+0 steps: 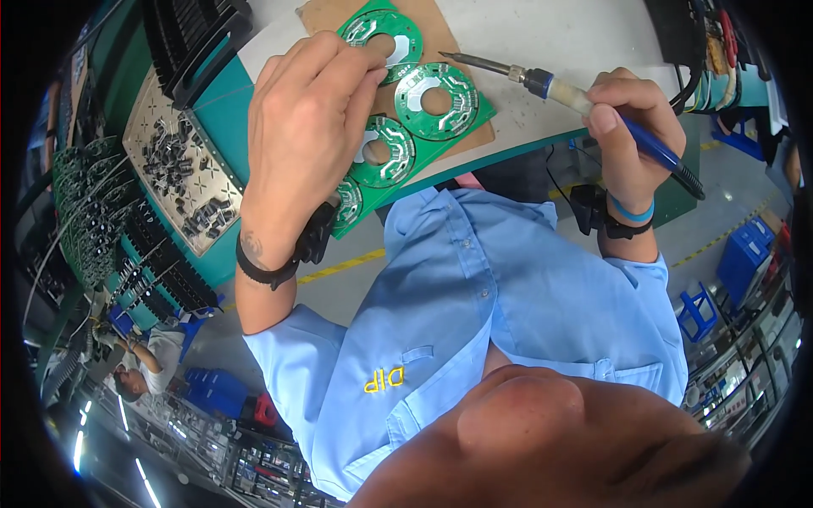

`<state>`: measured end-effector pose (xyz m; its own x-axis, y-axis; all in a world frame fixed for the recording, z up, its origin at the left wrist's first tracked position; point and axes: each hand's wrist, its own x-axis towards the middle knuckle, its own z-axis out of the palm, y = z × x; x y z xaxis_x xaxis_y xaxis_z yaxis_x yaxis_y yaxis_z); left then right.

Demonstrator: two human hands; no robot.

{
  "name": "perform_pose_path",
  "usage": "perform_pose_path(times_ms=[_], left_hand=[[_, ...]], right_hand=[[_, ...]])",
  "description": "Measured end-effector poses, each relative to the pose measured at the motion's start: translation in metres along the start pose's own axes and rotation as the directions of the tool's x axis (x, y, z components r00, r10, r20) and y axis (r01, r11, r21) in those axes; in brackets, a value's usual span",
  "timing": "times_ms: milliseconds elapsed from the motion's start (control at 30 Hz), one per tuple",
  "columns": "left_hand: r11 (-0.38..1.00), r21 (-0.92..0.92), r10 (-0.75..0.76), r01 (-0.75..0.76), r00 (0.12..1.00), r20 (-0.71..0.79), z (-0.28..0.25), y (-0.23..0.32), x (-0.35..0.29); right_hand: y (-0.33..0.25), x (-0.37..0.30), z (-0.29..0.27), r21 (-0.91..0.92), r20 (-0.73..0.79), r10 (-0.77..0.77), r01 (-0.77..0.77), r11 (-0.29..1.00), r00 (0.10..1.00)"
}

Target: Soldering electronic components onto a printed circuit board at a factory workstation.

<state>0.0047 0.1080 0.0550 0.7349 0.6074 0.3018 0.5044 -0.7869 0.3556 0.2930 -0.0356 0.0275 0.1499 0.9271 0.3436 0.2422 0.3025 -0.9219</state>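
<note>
My right hand [635, 131] grips a soldering iron [569, 95] with a blue and whitish handle. Its metal tip points left, above and to the right of the green circuit board panel [461, 140], apart from it. On this panel are several round boards with central holes. Over the panel's left part, my left hand [309, 114] is closed, thumb and fingertips pinched together near the upper round board [405, 38]. Whatever lies between those fingertips is too small to make out. The hand hides part of the panel. Brown cardboard [436, 30] lies under the panel.
Left of my left hand, a metal tray [190, 182] holds many small black components. A black slotted rack [199, 42] stands beyond it. Stacked green boards [89, 203] are at the far left. Dark cables [699, 63] run at the right edge of the white-topped table [559, 38].
</note>
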Motion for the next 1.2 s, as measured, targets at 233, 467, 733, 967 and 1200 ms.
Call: perform_pose_path(times_ms=[233,467,733,967,1200], left_hand=[[0.999,0.040,0.015,-0.016,1.000,0.024,0.000,0.001,0.001],[0.999,0.023,0.028,-0.029,0.999,0.035,-0.003,0.007,0.007],[0.998,0.046,0.038,-0.041,0.997,0.059,-0.003,0.009,0.008],[0.997,0.051,0.061,-0.064,0.997,0.052,-0.002,0.008,0.010],[0.992,0.061,0.105,-0.110,0.991,0.078,-0.001,0.006,0.012]], right_hand=[[0.005,0.006,0.006,0.080,-0.002,-0.033,0.033,0.996,0.999],[0.004,0.006,0.007,0.063,0.010,-0.024,0.023,0.998,1.000],[0.004,0.006,0.011,0.044,0.019,-0.035,0.034,0.998,0.999],[0.003,0.007,0.012,0.004,0.035,-0.060,0.060,0.998,0.998],[-0.001,0.009,0.011,-0.047,0.053,-0.082,0.084,0.995,0.995]])
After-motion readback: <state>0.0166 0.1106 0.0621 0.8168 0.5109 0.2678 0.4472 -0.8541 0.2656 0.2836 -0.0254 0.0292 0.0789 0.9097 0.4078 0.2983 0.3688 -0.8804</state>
